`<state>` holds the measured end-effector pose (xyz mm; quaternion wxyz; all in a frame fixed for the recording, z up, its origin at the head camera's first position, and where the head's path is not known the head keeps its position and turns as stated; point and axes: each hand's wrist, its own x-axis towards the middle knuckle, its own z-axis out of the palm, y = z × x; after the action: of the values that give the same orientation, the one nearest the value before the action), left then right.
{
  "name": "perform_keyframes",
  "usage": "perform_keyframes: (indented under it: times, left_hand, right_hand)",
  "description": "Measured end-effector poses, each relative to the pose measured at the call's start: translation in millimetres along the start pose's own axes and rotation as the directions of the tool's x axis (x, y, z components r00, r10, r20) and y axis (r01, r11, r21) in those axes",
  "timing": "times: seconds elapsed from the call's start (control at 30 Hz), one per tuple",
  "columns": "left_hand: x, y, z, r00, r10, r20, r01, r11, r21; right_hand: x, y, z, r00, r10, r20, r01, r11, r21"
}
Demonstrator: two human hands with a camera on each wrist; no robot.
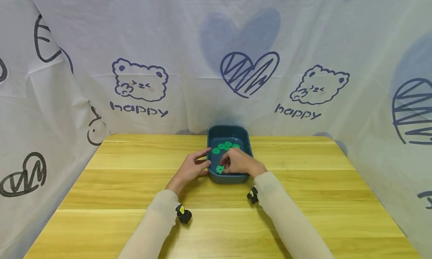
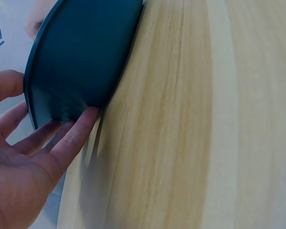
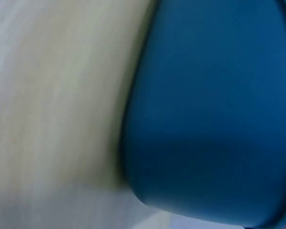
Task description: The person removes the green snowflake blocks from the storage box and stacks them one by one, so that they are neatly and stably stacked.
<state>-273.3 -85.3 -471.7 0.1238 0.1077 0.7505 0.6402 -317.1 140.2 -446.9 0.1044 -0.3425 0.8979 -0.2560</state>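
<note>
A dark teal rectangular bin [image 1: 230, 179] stands at the table's far side. My left hand [image 1: 190, 167] rests against its left outer wall, fingers mostly straight; in the left wrist view the fingertips [image 2: 91, 112] touch the bin wall. My right hand [image 1: 237, 162] reaches inside over the near right part, its fingers curled down. Its thumb and finger pinch the edge of a small green flower-shaped piece [image 1: 220, 169] near the bin's front left corner. Several similar green pieces [image 1: 221, 146] lie farther back on the bin floor, partly hidden by the right hand.
The wooden table [image 1: 135, 191] spreads around the bin. Behind it hangs a white cloth [image 1: 189, 90] with heart and bear drawings, close to the bin's far rim. In the right wrist view, the bin's outer wall [image 3: 205, 119] fills most of the picture.
</note>
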Motion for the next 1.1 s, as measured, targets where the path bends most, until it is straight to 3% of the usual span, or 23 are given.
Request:
perform_keyframes:
  times: [0.2,0.6,1.1]
  left_hand:
    - [-0.5,1.6,0.1,1.0,0.002,0.006,-0.002,1.0,-0.009]
    - [-0.8,3.2,-1.2,1.0,0.015,0.001,-0.015,1.0,-0.018]
    - [1.0,4.2,1.1,1.0,-0.023,-0.007,0.023,1.0,-0.009]
  right_hand:
    - [-11.6,-3,-13,0.998,-0.017,-0.063,0.016,1.0,-0.021]
    - [-50.2,-8,-41,0.988,0.106,-0.112,-0.098,0.993,0.068]
    - [-98.4,1,-58,0.975,0.138,-0.172,-0.129,0.99,0.063]
